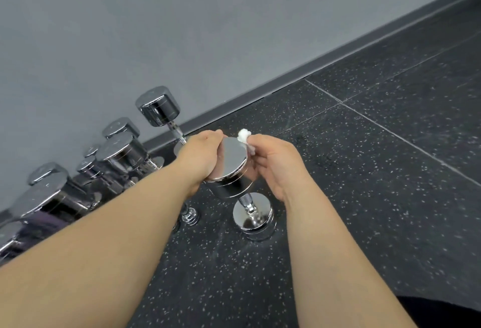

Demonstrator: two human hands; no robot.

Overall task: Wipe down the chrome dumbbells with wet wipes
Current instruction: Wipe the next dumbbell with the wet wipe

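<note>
A chrome dumbbell point(231, 166) stands on end on the black speckled floor, its lower head point(253, 219) resting on the floor. My left hand point(200, 157) grips the left side of its upper head. My right hand point(270, 163) holds a crumpled white wet wipe point(244, 136) against the far right edge of that upper head. A second chrome dumbbell point(158, 106) stands on end just behind my left hand, and its lower part is hidden by that hand.
Several more chrome dumbbells point(117, 150) stand in a row along the grey wall point(182, 28) at the left. Another small chrome piece point(190, 214) shows under my left forearm. Dark tiled floor point(377, 171) stretches right. A dark shape point(442, 312) sits at the bottom right corner.
</note>
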